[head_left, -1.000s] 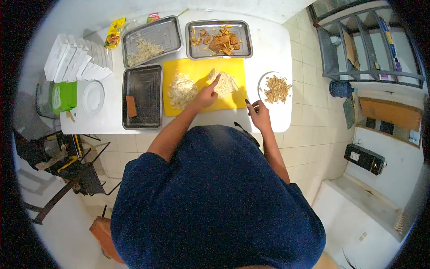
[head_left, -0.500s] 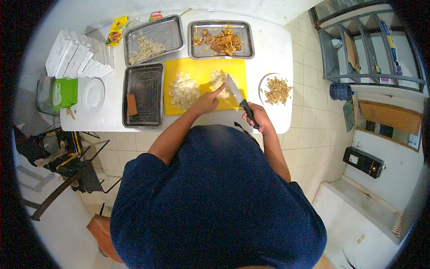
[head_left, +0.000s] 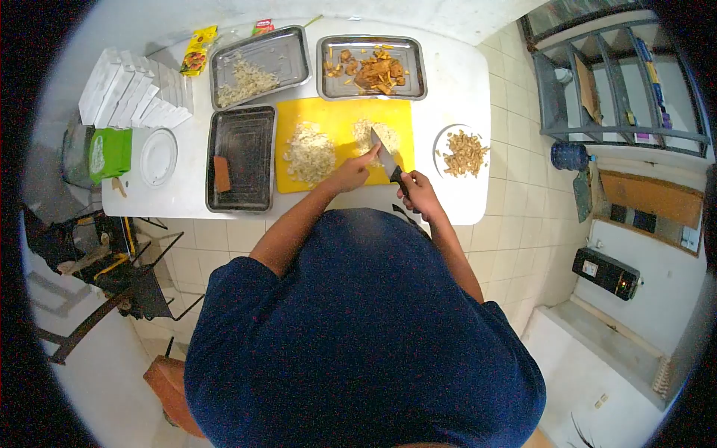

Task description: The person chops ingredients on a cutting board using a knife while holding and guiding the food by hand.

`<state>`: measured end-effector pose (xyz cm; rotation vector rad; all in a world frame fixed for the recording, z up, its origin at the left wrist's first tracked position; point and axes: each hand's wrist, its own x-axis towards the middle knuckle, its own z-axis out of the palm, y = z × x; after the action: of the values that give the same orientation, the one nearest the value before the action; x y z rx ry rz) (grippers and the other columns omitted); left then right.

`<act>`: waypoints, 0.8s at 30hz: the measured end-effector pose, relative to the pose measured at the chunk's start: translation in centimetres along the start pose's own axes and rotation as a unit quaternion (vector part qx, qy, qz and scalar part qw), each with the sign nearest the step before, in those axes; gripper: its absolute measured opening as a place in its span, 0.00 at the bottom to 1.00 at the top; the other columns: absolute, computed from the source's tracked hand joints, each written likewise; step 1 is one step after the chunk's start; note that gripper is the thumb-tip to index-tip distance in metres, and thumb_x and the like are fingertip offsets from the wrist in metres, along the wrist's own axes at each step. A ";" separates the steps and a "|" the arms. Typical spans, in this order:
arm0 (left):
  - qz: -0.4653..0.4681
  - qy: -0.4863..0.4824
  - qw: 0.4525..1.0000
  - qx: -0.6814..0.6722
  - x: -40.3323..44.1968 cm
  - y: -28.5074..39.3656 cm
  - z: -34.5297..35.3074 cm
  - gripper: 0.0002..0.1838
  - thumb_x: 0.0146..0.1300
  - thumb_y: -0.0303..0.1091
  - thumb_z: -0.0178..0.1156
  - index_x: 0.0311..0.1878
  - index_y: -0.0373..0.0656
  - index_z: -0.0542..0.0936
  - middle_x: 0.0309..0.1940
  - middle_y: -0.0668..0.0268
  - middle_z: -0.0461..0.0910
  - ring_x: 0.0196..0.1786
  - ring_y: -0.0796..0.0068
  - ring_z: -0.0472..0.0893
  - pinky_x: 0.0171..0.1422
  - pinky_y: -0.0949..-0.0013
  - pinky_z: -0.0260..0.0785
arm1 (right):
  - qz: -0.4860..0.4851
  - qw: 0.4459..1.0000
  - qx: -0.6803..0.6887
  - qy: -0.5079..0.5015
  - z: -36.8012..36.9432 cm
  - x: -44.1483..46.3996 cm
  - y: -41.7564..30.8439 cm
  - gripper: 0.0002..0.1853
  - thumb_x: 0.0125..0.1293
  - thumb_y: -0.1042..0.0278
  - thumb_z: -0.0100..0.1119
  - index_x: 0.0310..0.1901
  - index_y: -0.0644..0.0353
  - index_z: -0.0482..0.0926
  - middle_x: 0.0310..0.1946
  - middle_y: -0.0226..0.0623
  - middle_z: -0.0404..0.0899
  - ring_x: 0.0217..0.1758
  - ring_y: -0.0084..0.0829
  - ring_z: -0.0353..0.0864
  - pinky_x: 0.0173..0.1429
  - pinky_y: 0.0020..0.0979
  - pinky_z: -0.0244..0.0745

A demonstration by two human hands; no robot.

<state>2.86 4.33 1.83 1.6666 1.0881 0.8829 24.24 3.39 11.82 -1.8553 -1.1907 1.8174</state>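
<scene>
My right hand (head_left: 420, 196) is wrapped around the black handle of a kitchen knife (head_left: 385, 157). The blade points up and to the left, over a small pile of finely chopped pale food (head_left: 379, 134). With its index finger stretched out, my left hand (head_left: 351, 173) reaches to the blade's left side; its other fingers look curled, and I see nothing held in them. Both piles rest on a yellow cutting board (head_left: 343, 110); the larger pile of chopped pale food (head_left: 311, 154) lies left of the knife.
Behind the board stand a metal tray (head_left: 326, 89) of browned pieces and another tray (head_left: 291, 73) with pale shreds. A dark tray (head_left: 246, 160) holds a reddish-brown block (head_left: 222, 174). At right sits a plate (head_left: 439, 153) of brown pieces; white boxes (head_left: 112, 86) stand far left.
The knife and my right hand have moved left, bringing the blade further over the small pile. My left index finger has shifted slightly down, staying close to the blade.
</scene>
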 end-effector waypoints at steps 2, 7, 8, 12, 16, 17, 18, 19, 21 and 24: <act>-0.034 -0.010 0.999 0.038 -0.5 -0.8 -0.1 0.39 0.57 0.25 0.47 0.74 0.60 0.54 0.37 0.49 0.81 0.29 0.63 0.78 0.40 0.65 0.71 | 0.013 0.999 0.030 -0.004 -0.2 0.1 0.1 0.18 0.72 0.52 0.49 0.42 0.62 0.70 0.21 0.34 0.76 0.13 0.20 0.66 0.16 0.24 0.61; -0.212 -0.101 0.968 0.089 -0.6 0.2 -2.1 0.30 0.61 0.30 0.49 0.70 0.53 0.64 0.38 0.46 0.81 0.39 0.55 0.82 0.49 0.61 0.72 | -0.091 0.991 -0.087 0.044 -1.6 1.6 1.5 0.19 0.70 0.52 0.52 0.41 0.64 0.69 0.21 0.40 0.77 0.14 0.23 0.70 0.19 0.26 0.64; -0.198 -0.089 0.972 0.087 -0.8 -0.8 -2.0 0.28 0.62 0.31 0.50 0.68 0.51 0.66 0.36 0.46 0.81 0.40 0.53 0.82 0.50 0.60 0.72 | -0.125 0.984 -0.114 0.058 -2.0 2.2 2.1 0.19 0.70 0.52 0.53 0.41 0.64 0.69 0.22 0.41 0.77 0.14 0.23 0.71 0.19 0.27 0.65; -0.130 0.000 0.980 0.149 -0.7 -1.8 -1.7 0.26 0.62 0.32 0.51 0.65 0.42 0.69 0.46 0.45 0.78 0.49 0.50 0.78 0.56 0.57 0.70 | -0.122 0.944 -0.283 0.115 -3.3 4.0 3.5 0.19 0.70 0.53 0.51 0.44 0.65 0.66 0.29 0.60 0.79 0.32 0.56 0.81 0.35 0.48 0.74; -0.112 0.005 0.973 0.202 -0.6 -1.7 -1.5 0.28 0.61 0.32 0.51 0.66 0.35 0.65 0.63 0.44 0.64 0.63 0.48 0.68 0.67 0.57 0.62 | -0.175 0.897 -0.353 0.200 -3.7 4.1 3.8 0.16 0.70 0.58 0.51 0.40 0.66 0.67 0.24 0.58 0.77 0.30 0.58 0.80 0.32 0.47 0.73; -0.119 -0.013 0.971 0.207 -0.5 -1.5 -1.6 0.29 0.61 0.32 0.51 0.66 0.33 0.64 0.68 0.43 0.60 0.67 0.47 0.64 0.71 0.57 0.59 | -0.159 0.904 -0.344 0.198 -3.8 4.1 4.0 0.16 0.70 0.58 0.51 0.40 0.66 0.66 0.26 0.60 0.77 0.33 0.59 0.79 0.34 0.48 0.73; -0.128 -0.036 0.962 0.239 -0.6 -2.3 -1.1 0.30 0.61 0.32 0.50 0.67 0.31 0.61 0.68 0.42 0.58 0.69 0.47 0.62 0.72 0.58 0.56 | -0.143 0.910 -0.335 0.196 -3.8 4.1 4.1 0.16 0.70 0.58 0.51 0.41 0.66 0.66 0.27 0.61 0.77 0.35 0.61 0.78 0.36 0.50 0.72; -0.138 -0.059 0.951 0.270 -0.7 -3.4 -0.5 0.32 0.61 0.33 0.49 0.68 0.28 0.59 0.69 0.42 0.56 0.71 0.47 0.59 0.74 0.58 0.53 | -0.127 0.917 -0.326 0.195 -3.7 4.1 4.3 0.16 0.70 0.57 0.50 0.41 0.66 0.66 0.28 0.63 0.77 0.37 0.63 0.77 0.37 0.51 0.72; -0.159 -0.107 0.932 0.308 -0.7 -3.9 -0.3 0.34 0.61 0.33 0.48 0.68 0.25 0.55 0.70 0.40 0.53 0.73 0.47 0.54 0.77 0.59 0.48 | -0.112 0.922 -0.320 0.187 -3.4 4.2 5.2 0.16 0.70 0.57 0.50 0.41 0.66 0.66 0.29 0.63 0.77 0.37 0.62 0.78 0.38 0.51 0.72; -0.185 -0.158 0.916 0.320 -0.4 -1.7 -0.9 0.35 0.59 0.31 0.45 0.68 0.23 0.53 0.72 0.39 0.48 0.75 0.47 0.50 0.78 0.60 0.45 | -0.115 0.932 -0.299 0.169 -2.4 4.8 7.9 0.16 0.70 0.58 0.50 0.44 0.65 0.64 0.29 0.61 0.78 0.36 0.62 0.79 0.38 0.50 0.72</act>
<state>1.46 4.54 0.43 1.9341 1.4871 -0.0149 28.64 2.72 3.38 -2.0927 -1.8599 1.0133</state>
